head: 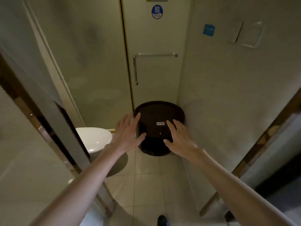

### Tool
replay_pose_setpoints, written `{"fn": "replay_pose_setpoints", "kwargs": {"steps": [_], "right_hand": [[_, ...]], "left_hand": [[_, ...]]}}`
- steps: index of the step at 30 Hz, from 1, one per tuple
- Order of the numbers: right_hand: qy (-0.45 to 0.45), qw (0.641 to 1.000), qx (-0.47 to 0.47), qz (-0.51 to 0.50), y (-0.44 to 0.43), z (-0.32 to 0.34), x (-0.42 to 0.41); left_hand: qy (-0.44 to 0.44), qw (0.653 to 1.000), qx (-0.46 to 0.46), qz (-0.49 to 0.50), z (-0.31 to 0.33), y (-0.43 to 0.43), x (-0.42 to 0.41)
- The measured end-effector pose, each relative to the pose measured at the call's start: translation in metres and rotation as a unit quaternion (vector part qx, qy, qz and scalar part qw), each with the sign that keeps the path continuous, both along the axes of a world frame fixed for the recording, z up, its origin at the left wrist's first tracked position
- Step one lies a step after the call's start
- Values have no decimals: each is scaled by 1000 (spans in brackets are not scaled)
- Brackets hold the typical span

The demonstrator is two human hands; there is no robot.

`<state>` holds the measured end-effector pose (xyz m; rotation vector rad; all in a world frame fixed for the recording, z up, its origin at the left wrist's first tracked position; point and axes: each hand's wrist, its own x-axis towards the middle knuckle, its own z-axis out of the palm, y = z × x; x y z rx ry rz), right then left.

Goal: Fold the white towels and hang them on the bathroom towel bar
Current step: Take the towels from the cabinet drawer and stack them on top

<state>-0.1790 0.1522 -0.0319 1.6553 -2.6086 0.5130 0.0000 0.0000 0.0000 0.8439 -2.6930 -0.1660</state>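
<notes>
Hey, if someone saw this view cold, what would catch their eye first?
First, two bare arms reaching forward, the left hand and right hand spread open at a dark round object standing in the corner, centre of view. Above it, a metal towel bar on the glass door is bare, under a blue round PULL sticker. A white toilet sits lower left; no towel shows.
</notes>
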Motion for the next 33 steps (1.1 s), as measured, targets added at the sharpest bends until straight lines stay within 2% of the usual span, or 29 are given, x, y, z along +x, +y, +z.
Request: {"fn": "replay_pose_setpoints", "kwargs": {"steps": [7, 16, 23, 33], "right_hand": [[-2, 1000, 11, -22, -57, -35, -61], [-57, 998, 27, -5, -130, -46, -140], [-52, 998, 33, 15, -183, -61, -166], [-29, 995, 98, 2, -257, -107, -194]], "left_hand": [[-14, 1000, 6, 9, -25, -58, -68], [-37, 999, 26, 25, -38, -129, -153], [-37, 998, 31, 27, -49, -171, -184], [-61, 996, 63, 30, -92, -242, -221]]}}
